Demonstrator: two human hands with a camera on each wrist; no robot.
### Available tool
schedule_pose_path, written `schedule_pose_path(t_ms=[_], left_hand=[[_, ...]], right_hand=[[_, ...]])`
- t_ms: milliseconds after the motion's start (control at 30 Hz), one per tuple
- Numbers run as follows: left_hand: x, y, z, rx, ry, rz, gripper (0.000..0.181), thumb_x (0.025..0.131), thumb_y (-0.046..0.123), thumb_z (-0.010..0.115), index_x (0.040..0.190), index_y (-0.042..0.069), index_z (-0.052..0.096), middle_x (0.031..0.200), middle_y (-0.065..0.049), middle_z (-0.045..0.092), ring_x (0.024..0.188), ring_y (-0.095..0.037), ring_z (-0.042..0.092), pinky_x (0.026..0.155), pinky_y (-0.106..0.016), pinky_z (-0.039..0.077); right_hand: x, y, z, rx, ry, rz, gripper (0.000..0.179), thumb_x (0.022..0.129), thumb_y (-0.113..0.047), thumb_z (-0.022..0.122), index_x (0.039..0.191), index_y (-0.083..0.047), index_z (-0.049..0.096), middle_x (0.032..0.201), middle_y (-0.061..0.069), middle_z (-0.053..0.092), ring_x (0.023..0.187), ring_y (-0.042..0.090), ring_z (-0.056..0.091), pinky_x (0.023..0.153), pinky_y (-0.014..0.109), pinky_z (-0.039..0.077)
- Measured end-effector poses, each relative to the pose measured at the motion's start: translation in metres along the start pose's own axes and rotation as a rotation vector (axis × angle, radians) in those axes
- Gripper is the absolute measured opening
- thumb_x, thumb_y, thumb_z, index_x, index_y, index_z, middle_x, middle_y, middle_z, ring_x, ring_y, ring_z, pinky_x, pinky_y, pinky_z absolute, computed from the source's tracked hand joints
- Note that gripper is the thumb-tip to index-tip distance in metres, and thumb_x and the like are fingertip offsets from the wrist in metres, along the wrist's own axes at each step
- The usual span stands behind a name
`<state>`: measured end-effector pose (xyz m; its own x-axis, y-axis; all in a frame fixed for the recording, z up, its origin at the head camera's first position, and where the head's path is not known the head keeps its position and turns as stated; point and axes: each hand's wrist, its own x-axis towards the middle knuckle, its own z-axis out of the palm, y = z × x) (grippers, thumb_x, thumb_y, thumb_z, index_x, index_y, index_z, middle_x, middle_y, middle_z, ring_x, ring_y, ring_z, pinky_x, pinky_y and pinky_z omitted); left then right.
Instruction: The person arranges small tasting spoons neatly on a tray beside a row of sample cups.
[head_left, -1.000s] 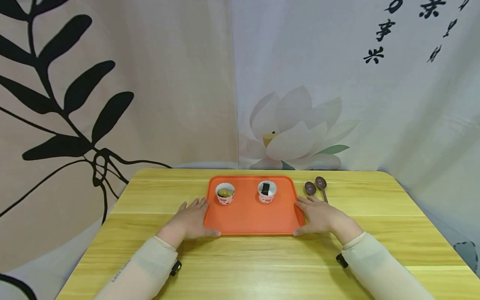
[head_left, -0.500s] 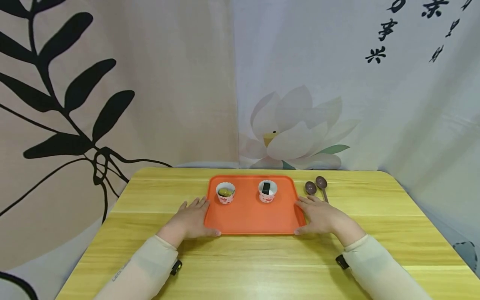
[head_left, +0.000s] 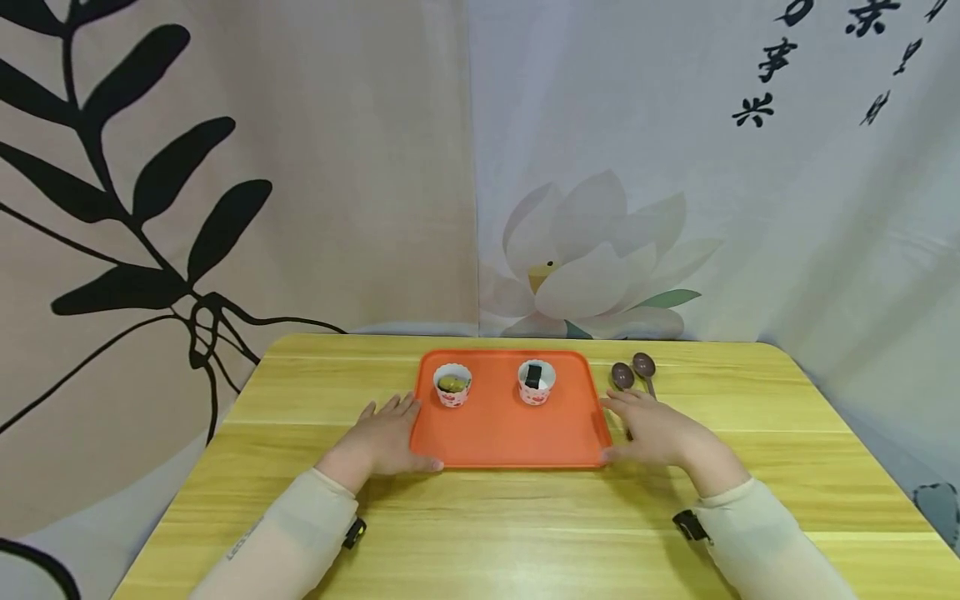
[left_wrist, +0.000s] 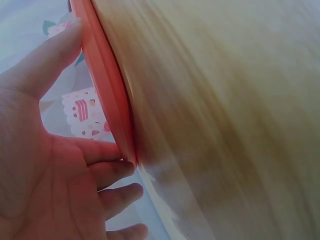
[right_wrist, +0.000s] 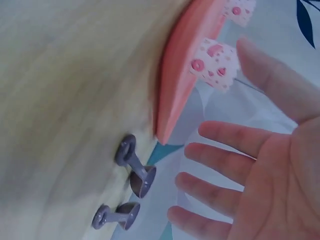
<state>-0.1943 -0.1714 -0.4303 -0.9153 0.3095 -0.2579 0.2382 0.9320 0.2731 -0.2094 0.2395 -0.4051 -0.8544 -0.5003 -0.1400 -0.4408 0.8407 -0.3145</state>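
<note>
An orange tray [head_left: 495,437] lies on the table with two small paper cups on it. The left cup [head_left: 453,397] contains something green-yellow; the right cup [head_left: 535,395] has white contents with a black piece on top. My left hand [head_left: 382,442] rests at the tray's left edge, fingers straight, thumb at the near corner; in the left wrist view its fingertips [left_wrist: 127,167] touch the rim. My right hand [head_left: 648,429] is beside the tray's right edge, fingers spread. In the right wrist view a gap shows between that hand and the tray wall [right_wrist: 175,95].
Two brown spoons, one [head_left: 643,365] and another [head_left: 622,376], lie to the right of the tray, handles partly behind the right hand. Yellow wood-grain table [head_left: 480,533] extends around. A printed curtain [head_left: 360,167] hangs behind the table's far edge.
My right hand has moved slightly right, away from the tray edge, and its thumb has left the near corner. The left hand, tray and cups stay in place.
</note>
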Motion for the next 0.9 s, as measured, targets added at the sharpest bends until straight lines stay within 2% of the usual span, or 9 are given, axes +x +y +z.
schedule_pose_path(t_ms=[367,567,733,900], left_hand=[[0.001,0.001,-0.001,-0.003,-0.012,-0.007,0.113,0.079,0.068,0.071,0.155,-0.004,0.027,0.162,-0.022,0.023,0.148,-0.044,0.021,0.116,-0.065,0.012],[0.000,0.000,-0.002,0.006,-0.015,-0.019,0.114,0.079,0.068,0.072,0.155,-0.004,0.028,0.163,-0.021,0.023,0.148,-0.044,0.021,0.116,-0.065,0.012],[0.001,0.000,-0.002,0.000,-0.025,-0.024,0.114,0.079,0.069,0.071,0.156,-0.003,0.027,0.163,-0.021,0.022,0.149,-0.043,0.021,0.117,-0.065,0.012],[0.001,0.002,-0.002,-0.005,-0.028,-0.025,0.114,0.079,0.068,0.071,0.156,-0.004,0.027,0.163,-0.020,0.022,0.149,-0.042,0.020,0.117,-0.064,0.012]], right_hand=[[-0.011,0.016,-0.013,0.104,0.097,0.013,0.073,0.093,-0.039,0.071,0.146,0.004,0.046,0.148,0.026,0.046,0.135,0.048,0.042,0.108,0.062,0.036],[-0.013,0.027,-0.013,0.095,0.176,0.011,0.066,0.095,-0.038,0.069,0.142,0.004,0.050,0.141,0.026,0.053,0.129,0.047,0.049,0.104,0.061,0.040],[-0.013,0.035,-0.013,0.101,0.231,0.054,0.058,0.097,-0.033,0.067,0.141,0.003,0.053,0.137,0.025,0.057,0.125,0.047,0.053,0.100,0.062,0.043],[-0.010,0.044,-0.010,0.113,0.318,0.112,0.054,0.100,-0.035,0.063,0.138,0.003,0.056,0.131,0.026,0.061,0.114,0.046,0.060,0.090,0.060,0.048]])
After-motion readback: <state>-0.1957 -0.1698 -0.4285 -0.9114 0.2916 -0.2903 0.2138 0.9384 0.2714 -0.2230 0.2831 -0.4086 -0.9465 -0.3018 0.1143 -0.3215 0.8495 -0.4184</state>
